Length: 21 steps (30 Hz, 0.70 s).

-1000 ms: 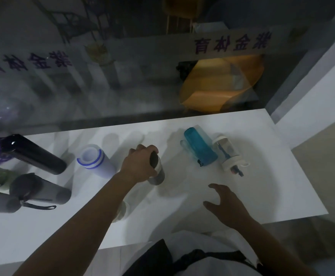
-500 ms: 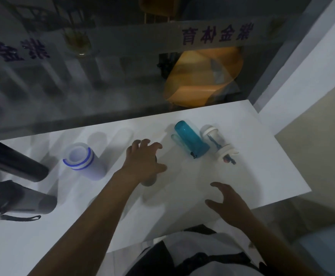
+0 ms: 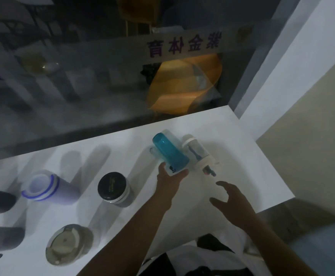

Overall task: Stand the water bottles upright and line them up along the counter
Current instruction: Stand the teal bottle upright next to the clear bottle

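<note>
Now | left hand (image 3: 169, 177) clasping cap end of teal bottle (image 3: 169, 154), lying on counter (image 3: 242, 156), long axis running up-left from grip | right hand (image 3: 233, 198) spread, empty, nearer clear bottle (image 3: 199, 154)

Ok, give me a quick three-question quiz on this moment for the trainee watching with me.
1. True or false: the left hand grips the blue bottle at its lower end.
2. Which thing lies right beside the blue bottle, on its right? A) the clear bottle with white caps B) the black-lidded bottle C) the white cup with blue rings
3. Fill in: the right hand is open and holds ____.

Key: 1 true. 2 A. 3 nothing; it hovers over the white counter, near the clear bottle.
</note>
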Each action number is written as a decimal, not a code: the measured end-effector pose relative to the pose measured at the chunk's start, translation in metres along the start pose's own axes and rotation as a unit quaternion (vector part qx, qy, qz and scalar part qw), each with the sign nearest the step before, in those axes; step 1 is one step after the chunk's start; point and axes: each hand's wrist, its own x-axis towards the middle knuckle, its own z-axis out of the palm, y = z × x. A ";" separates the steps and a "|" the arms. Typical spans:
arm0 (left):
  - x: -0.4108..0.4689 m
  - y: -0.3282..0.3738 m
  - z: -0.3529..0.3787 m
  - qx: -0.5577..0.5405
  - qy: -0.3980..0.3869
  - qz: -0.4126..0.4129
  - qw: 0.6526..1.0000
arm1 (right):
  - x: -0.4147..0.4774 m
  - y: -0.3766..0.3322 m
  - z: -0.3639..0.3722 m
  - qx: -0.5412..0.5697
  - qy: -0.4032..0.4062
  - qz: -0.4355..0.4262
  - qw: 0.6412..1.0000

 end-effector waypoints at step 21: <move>0.105 -0.007 0.059 -0.101 0.311 -0.156 0.932 | 0.116 0.064 -0.069 0.017 -0.147 -0.117 0.982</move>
